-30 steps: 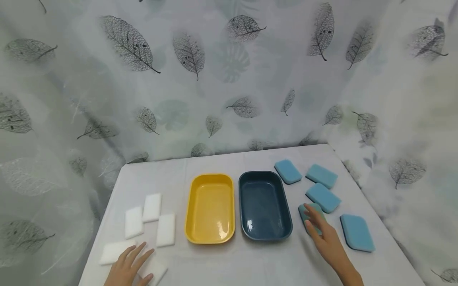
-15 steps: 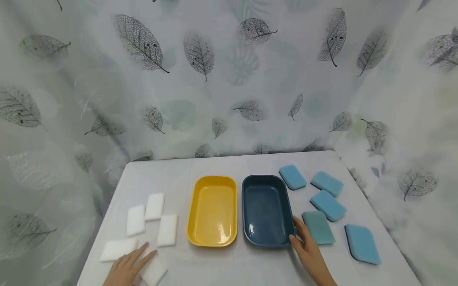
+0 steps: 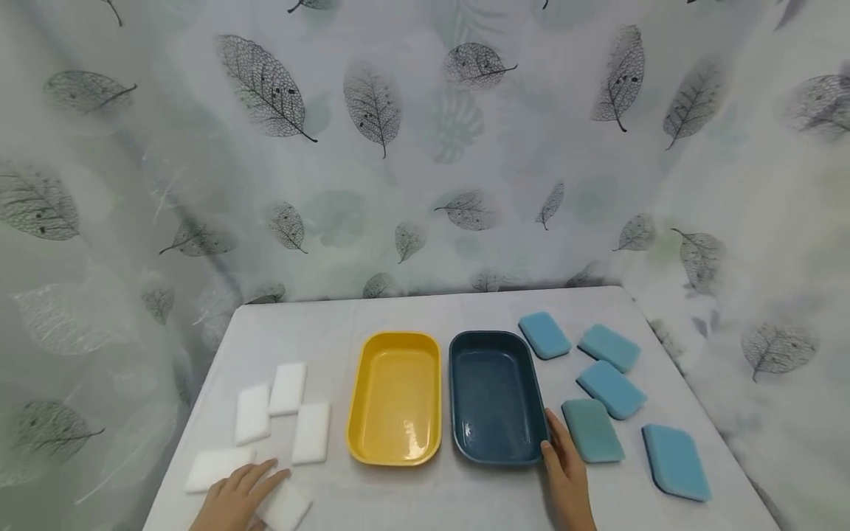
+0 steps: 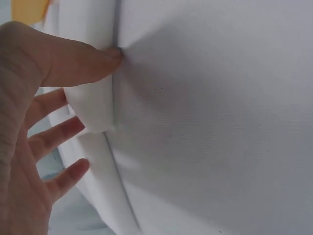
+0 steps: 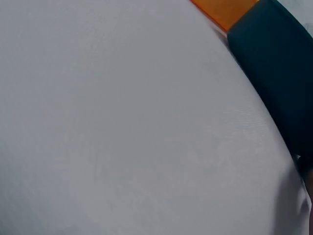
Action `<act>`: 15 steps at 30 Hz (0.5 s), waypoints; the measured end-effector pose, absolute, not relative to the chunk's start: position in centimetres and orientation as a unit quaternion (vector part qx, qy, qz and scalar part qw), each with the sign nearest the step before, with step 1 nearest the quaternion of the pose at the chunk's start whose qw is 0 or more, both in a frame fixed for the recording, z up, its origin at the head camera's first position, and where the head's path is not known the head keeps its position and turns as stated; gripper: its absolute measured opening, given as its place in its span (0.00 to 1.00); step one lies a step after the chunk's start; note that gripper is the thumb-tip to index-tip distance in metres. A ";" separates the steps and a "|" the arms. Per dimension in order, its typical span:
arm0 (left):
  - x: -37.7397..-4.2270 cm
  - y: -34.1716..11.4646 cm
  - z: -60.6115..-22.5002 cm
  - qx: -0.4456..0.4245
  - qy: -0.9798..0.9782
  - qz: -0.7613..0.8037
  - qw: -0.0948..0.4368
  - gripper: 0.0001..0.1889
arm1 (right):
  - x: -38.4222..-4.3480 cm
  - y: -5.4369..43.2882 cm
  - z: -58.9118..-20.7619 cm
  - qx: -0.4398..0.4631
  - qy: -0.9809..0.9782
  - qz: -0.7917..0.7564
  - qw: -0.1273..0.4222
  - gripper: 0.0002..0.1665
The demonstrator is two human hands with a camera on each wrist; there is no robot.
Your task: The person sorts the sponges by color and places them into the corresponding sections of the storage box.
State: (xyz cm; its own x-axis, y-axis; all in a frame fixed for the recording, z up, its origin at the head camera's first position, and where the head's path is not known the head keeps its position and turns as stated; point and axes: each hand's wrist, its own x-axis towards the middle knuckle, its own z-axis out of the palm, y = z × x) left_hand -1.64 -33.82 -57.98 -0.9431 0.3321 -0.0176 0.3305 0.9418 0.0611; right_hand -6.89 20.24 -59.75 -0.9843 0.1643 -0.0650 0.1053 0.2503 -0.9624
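In the head view my left hand (image 3: 234, 501) lies over a white sponge (image 3: 284, 504) at the near left. The left wrist view shows my left thumb against the near edge of a white sponge (image 4: 93, 105), with the other fingers spread on its far side; the index finger is hidden. My right hand (image 3: 567, 472) touches the near right corner of a dark blue dish (image 3: 541, 383), fingers fairly straight along its outer wall. In the right wrist view only a sliver of that hand shows beside the dish (image 5: 274, 63).
Several more white sponges (image 3: 311, 433) lie at the left. A yellow dish (image 3: 354, 398) stands left of the blue one. Several blue sponges (image 3: 676, 462) lie at the right, a greener one (image 3: 593, 430) nearest my right hand. A leaf-patterned curtain (image 3: 425, 147) hangs behind the table.
My right hand has left the greenish sponge and moved left to the blue dish's corner. My left hand's fingers have drawn closer together around the white sponge. The head view has shifted slightly.
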 end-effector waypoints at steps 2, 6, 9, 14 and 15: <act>-1.6 -33.9 -58.0 0.170 0.985 0.036 -0.009 0.43 | -6.8 19.9 -59.9 -0.099 -0.785 0.611 0.030 0.34; -1.7 -34.0 -57.9 0.175 0.981 0.060 -0.061 0.43 | -6.7 19.2 -60.3 -0.140 -0.776 0.614 0.040 0.33; -1.9 -33.8 -57.8 0.185 0.974 0.074 -0.105 0.44 | -6.7 18.9 -60.5 -0.161 -0.770 0.615 0.056 0.32; -2.0 -32.7 -57.0 0.173 0.970 0.106 -0.134 0.45 | -6.6 18.7 -60.7 -0.161 -0.762 0.622 0.075 0.32; -1.9 -32.3 -56.6 0.160 0.973 0.110 -0.124 0.45 | -6.6 18.7 -60.6 -0.160 -0.761 0.625 0.074 0.32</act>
State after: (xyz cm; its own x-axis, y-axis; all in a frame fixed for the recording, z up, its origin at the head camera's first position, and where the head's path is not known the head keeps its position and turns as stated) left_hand -1.93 -32.26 -56.59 -0.9183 0.2835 0.2763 0.3382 0.9246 0.1753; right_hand -6.62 18.67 -60.64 -0.9382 0.3349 -0.0874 0.1510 0.1688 -0.9740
